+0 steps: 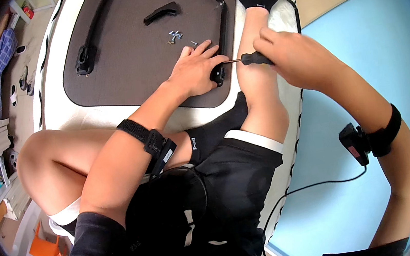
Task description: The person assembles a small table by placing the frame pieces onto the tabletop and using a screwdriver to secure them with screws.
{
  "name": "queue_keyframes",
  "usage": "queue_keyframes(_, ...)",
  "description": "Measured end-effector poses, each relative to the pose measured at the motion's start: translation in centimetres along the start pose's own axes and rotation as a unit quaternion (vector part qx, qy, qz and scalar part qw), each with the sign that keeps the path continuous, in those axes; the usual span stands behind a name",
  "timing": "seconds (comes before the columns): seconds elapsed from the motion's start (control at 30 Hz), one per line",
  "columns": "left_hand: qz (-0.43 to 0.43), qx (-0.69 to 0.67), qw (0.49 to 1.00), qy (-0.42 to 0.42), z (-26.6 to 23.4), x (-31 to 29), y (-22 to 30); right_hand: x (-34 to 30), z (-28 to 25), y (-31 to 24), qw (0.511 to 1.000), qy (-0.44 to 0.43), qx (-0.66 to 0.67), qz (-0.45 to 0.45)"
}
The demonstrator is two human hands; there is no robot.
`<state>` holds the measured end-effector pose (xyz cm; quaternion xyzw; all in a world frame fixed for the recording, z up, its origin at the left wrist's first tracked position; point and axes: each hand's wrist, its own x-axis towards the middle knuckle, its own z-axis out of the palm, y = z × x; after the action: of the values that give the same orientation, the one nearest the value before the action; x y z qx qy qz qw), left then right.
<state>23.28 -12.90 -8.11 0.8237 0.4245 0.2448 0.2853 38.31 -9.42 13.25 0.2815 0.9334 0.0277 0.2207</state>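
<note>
My right hand [291, 57] is closed round the handle of a screwdriver [255, 58], its thin shaft pointing left. The shaft's tip meets a black plastic bracket [217, 74] at the near right corner of a dark brown panel [125, 71]. My left hand [197, 69] holds that bracket with the fingers nearest it, while its other fingers spread over the panel. The left thumb is mostly hidden. Just beyond the left fingertips lie several small screws [175, 36], with a single screw [194, 43] nearer the hand.
A curved black plastic piece [160, 13] rests farther back on the panel. Black tubing [224, 22] edges it, and another bracket [84, 60] sits at its left. My legs flank the panel on a white mattress [105, 114]. A cable [321, 183] runs from my right arm strap.
</note>
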Motion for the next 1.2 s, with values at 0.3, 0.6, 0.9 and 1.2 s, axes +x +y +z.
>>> queue_keyframes(0.3, 0.005, 0.002, 1.0, -0.004, 0.0, 0.1, 0.0, 0.2, -0.2, 0.4, 0.982, 0.025, 0.159, 0.098)
queue_keyframes(0.6, 0.002, 0.003, 1.0, -0.014, -0.3, 0.2, 0.2, 1.6, -0.3, 0.7, 0.985, -0.035, 0.086, 0.143)
queue_keyframes(0.9, -0.003, 0.005, 1.0, -0.015, -0.3, 0.2, 0.3, 1.5, -0.8, -0.3, 0.992, -0.052, -0.021, 0.112)
queue_keyframes(1.2, -0.001, 0.005, 1.0, -0.015, -0.5, 0.2, 0.3, 1.5, -1.6, -0.9, 0.994, -0.031, 0.03, 0.099)
